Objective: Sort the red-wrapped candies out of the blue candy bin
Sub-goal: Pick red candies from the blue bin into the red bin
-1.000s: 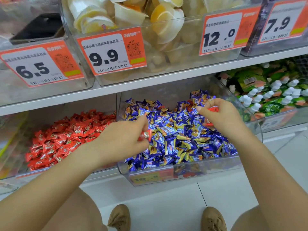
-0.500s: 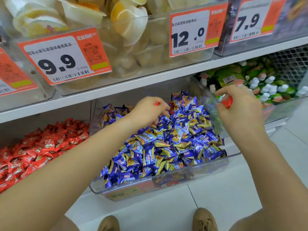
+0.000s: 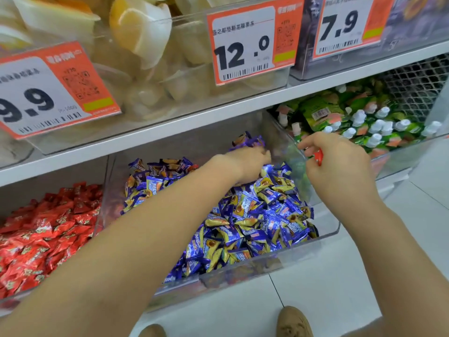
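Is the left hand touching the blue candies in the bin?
Touching. The head view shows the left hand resting on the blue candies, fingers down among the wrappers at the back of the pile.

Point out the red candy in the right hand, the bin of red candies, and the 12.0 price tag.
red candy (image 3: 318,157), head view, on the wrapper showing past the fingers.
bin of red candies (image 3: 48,229), head view, on the heap inside.
12.0 price tag (image 3: 252,42), head view, on its white panel.

The candy bin (image 3: 325,235) sits at the centre of the lower shelf, heaped with wrapped candies (image 3: 255,215). At its 9 o'clock lies a second candy heap (image 3: 48,229); at its 2 o'clock, a pouch bin (image 3: 401,152). The upper shelf (image 3: 170,135), at 12 o'clock, carries bins with price tags (image 3: 252,45) in front.
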`<state>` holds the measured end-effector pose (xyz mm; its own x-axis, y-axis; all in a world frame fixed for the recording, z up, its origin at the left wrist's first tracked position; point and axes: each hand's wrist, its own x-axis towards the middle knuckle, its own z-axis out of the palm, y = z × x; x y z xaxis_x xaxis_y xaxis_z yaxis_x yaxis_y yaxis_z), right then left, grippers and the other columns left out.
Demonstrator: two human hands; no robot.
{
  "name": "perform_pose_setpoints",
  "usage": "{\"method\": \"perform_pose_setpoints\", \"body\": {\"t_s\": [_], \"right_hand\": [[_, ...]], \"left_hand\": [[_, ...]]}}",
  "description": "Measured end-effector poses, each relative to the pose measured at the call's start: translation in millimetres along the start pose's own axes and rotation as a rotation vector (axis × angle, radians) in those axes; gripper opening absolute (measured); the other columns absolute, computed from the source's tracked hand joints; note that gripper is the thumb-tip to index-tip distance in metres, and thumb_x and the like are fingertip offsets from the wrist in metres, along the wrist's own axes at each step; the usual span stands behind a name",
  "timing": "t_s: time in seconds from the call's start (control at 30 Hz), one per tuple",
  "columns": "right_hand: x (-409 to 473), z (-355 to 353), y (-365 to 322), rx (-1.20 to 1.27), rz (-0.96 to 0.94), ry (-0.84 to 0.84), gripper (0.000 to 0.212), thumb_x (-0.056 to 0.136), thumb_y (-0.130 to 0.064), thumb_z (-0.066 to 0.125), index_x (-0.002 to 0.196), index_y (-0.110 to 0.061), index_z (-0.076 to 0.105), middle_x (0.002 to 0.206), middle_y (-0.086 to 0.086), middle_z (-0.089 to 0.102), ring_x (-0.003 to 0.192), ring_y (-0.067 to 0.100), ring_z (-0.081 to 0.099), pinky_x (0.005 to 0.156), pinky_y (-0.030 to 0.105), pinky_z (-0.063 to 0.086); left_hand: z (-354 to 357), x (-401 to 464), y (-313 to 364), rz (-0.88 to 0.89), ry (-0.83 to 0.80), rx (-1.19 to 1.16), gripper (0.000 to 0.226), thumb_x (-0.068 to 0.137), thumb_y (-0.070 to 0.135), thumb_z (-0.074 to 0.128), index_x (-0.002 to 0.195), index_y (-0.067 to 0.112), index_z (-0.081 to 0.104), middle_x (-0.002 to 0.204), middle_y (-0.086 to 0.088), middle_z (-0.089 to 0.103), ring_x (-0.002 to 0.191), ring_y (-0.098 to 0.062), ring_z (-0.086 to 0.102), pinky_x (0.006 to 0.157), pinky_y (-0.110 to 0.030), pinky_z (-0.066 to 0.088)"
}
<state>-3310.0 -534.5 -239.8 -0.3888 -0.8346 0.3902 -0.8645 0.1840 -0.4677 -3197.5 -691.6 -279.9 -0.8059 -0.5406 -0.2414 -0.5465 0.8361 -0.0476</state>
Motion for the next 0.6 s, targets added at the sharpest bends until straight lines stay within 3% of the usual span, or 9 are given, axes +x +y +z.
{"method": "perform_pose_setpoints", "body": {"t_s": [0.1,0.2,0.33,0.43,0.53,0.6], "right_hand": [[0.3,-0.8,0.9,0.007,0.006,-0.015,0.033,0.080,0.001,0.052,0.104,-0.015,0.067,0.095,0.004,0.065,0.088,0.025,0.055,0.069,0.032,0.036],[-0.8,-3.0,1.7,0.024,0.020,-0.020,0.031,0.081,0.000,0.052,0.104,-0.017,0.066,0.095,0.003,0.065,0.087,0.024,0.055,0.066,0.030,0.032],[-3.6,-3.3,-2.7,0.040,0.009,-0.015,0.030,0.081,0.001,0.052,0.103,-0.015,0.067,0.095,0.005,0.066,0.088,0.026,0.057,0.072,0.035,0.043],[-5.4,-0.9,-7.0,0.080,0.000,0.020,0.030,0.081,0.000,0.051,0.102,-0.015,0.067,0.095,0.005,0.067,0.088,0.027,0.060,0.078,0.040,0.047],[-6.3,2.3,-8.3,0.107,-0.032,0.063,0.028,0.082,-0.002,0.051,0.100,-0.015,0.068,0.093,0.005,0.068,0.086,0.027,0.061,0.075,0.040,0.049],[-6.5,3.1,-7.5,0.133,-0.040,0.059,0.029,0.081,-0.001,0.052,0.100,-0.015,0.068,0.092,0.002,0.067,0.084,0.023,0.060,0.073,0.037,0.047]], "left_hand": [[-5.5,-24.5,-27.8,-0.133,-0.177,0.158,0.041,0.084,-0.003,0.047,0.123,0.008,0.056,0.113,-0.012,0.061,0.094,-0.030,0.059,0.077,-0.036,0.050],[-0.6,-65.6,-64.5,-0.318,-0.252,0.199,0.035,0.088,-0.002,0.042,0.115,0.007,0.062,0.106,-0.010,0.065,0.087,-0.026,0.060,0.077,-0.035,0.051],[-4.8,-94.4,-73.3,-0.446,-0.063,0.073,0.038,0.086,-0.002,0.041,0.116,0.007,0.063,0.112,-0.015,0.064,0.096,-0.030,0.062,0.082,-0.037,0.054],[-8.4,-81.3,-44.7,-0.401,0.164,-0.113,0.044,0.086,-0.005,0.043,0.123,0.009,0.060,0.119,-0.015,0.062,0.104,-0.030,0.061,0.087,-0.036,0.051],[-5.7,-54.7,-22.3,-0.331,0.167,-0.350,0.032,0.095,0.007,0.048,0.123,0.013,0.062,0.123,-0.008,0.063,0.109,-0.023,0.059,0.087,-0.029,0.045],[1.6,-39.0,-20.2,-0.329,0.082,-0.330,0.027,0.096,0.013,0.051,0.119,0.009,0.064,0.121,-0.008,0.064,0.106,-0.024,0.060,0.087,-0.030,0.046]]}}
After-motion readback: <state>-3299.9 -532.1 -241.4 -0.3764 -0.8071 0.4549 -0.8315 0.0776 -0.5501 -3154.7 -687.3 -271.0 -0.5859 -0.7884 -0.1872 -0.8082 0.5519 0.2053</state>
